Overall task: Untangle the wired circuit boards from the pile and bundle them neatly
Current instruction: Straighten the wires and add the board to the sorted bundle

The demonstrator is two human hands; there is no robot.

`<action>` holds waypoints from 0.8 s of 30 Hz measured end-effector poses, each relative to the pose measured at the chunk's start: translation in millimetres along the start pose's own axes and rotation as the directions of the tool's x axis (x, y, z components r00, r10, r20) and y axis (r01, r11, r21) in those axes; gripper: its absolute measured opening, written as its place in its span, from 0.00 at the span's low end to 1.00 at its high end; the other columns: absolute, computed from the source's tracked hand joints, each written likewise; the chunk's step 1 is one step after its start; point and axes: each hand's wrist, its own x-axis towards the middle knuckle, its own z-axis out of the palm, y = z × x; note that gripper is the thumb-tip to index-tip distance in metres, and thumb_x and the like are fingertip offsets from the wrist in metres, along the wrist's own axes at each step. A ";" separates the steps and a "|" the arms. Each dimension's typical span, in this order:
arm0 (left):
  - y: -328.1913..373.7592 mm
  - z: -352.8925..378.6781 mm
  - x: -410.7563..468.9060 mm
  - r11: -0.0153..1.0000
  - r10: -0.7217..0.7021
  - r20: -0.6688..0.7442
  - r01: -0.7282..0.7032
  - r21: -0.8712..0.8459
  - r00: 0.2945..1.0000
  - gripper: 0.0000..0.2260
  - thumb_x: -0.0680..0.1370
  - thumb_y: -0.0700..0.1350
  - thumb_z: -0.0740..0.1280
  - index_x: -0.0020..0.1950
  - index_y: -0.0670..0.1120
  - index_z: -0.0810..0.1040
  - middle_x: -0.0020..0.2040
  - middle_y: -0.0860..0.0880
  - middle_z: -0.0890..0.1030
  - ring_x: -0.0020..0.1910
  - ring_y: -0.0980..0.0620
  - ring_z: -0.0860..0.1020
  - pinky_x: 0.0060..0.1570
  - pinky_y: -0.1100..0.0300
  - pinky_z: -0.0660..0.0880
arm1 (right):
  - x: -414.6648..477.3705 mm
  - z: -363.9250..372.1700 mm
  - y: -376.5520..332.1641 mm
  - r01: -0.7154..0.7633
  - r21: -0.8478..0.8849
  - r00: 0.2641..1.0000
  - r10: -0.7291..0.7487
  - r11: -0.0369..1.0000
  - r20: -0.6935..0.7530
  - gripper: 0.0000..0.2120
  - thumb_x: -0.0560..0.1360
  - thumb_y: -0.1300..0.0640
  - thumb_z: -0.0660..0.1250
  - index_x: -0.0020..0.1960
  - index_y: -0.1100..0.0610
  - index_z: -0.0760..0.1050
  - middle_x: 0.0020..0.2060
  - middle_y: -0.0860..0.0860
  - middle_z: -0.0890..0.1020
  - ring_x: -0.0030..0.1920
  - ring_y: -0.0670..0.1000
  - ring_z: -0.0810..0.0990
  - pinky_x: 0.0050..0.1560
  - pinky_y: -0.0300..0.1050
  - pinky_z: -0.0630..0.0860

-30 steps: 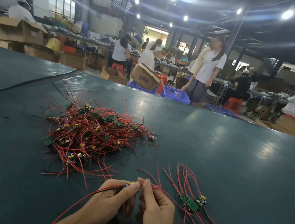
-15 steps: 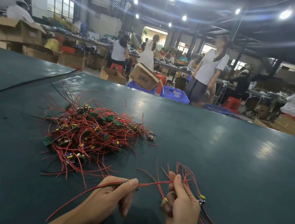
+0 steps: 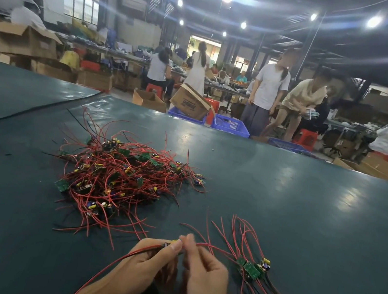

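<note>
**Small wired circuit board with yellow component: in hand**

Pinched in left hand grip, near front edge of dark green table. Right hand grip clamped on its red wire. Tangled red-wired pile beyond; straightened bundle at right.

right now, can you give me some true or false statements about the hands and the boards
1. The left hand pinches a small circuit board. True.
2. The right hand lies flat on the table. False: it is raised, pinching a red wire.
3. The tangled pile lies right of the hands. False: it lies left of and beyond them; the sorted group lies right.
4. The blue crates stand beyond the table's far edge. True.
</note>
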 end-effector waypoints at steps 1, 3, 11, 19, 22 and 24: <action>1.2 -0.1 -0.5 0.999 -0.024 0.000 0.024 -0.036 1.000 0.18 0.76 0.59 0.64 0.37 0.47 0.82 0.32 0.51 0.81 0.34 0.56 0.79 0.37 0.65 0.74 | -3.8 4.6 2.3 0.001 -0.010 0.999 0.000 1.000 0.042 0.11 0.72 0.51 0.69 0.35 0.52 0.86 0.32 0.53 0.85 0.33 0.49 0.83 0.35 0.38 0.78; 1.3 -1.3 -0.4 0.997 -0.053 0.034 0.055 -0.059 0.998 0.15 0.76 0.55 0.64 0.41 0.45 0.83 0.35 0.50 0.82 0.38 0.56 0.80 0.39 0.65 0.74 | -5.1 6.7 3.3 0.003 -0.027 1.000 -0.002 1.000 0.018 0.13 0.76 0.53 0.67 0.36 0.51 0.86 0.33 0.53 0.86 0.36 0.50 0.85 0.38 0.40 0.79; 8.2 0.6 0.9 0.997 -0.072 0.060 0.075 -0.035 0.996 0.20 0.76 0.57 0.60 0.27 0.50 0.70 0.29 0.45 0.79 0.30 0.49 0.76 0.35 0.63 0.72 | 18.5 -27.6 -17.3 0.124 0.124 0.937 -0.075 0.984 -0.341 0.15 0.78 0.55 0.66 0.35 0.52 0.86 0.22 0.44 0.70 0.20 0.41 0.62 0.18 0.34 0.60; 3.6 -3.5 1.5 0.980 -0.125 -0.009 0.123 -0.155 0.992 0.22 0.68 0.65 0.66 0.26 0.49 0.69 0.29 0.43 0.77 0.30 0.50 0.76 0.35 0.60 0.73 | 7.1 -16.9 -14.6 0.097 0.094 0.981 -0.079 0.991 -0.177 0.17 0.69 0.42 0.67 0.36 0.55 0.84 0.22 0.45 0.72 0.20 0.42 0.61 0.21 0.35 0.58; 4.4 -3.3 -0.4 0.964 -0.181 0.028 0.183 -0.193 0.983 0.20 0.69 0.65 0.69 0.30 0.49 0.80 0.32 0.46 0.81 0.33 0.49 0.80 0.37 0.60 0.75 | -6.5 -1.6 -7.9 0.100 -0.071 0.991 -0.093 0.992 0.100 0.16 0.67 0.40 0.65 0.40 0.49 0.86 0.27 0.45 0.80 0.27 0.43 0.77 0.30 0.35 0.73; 7.1 -1.5 -2.1 0.956 -0.204 0.047 0.210 -0.204 0.978 0.12 0.71 0.62 0.67 0.38 0.56 0.85 0.36 0.49 0.85 0.37 0.51 0.83 0.36 0.64 0.77 | -9.9 4.7 -3.3 0.138 -0.125 0.981 -0.118 0.983 0.152 0.13 0.72 0.44 0.64 0.40 0.47 0.86 0.35 0.51 0.86 0.38 0.49 0.85 0.42 0.43 0.82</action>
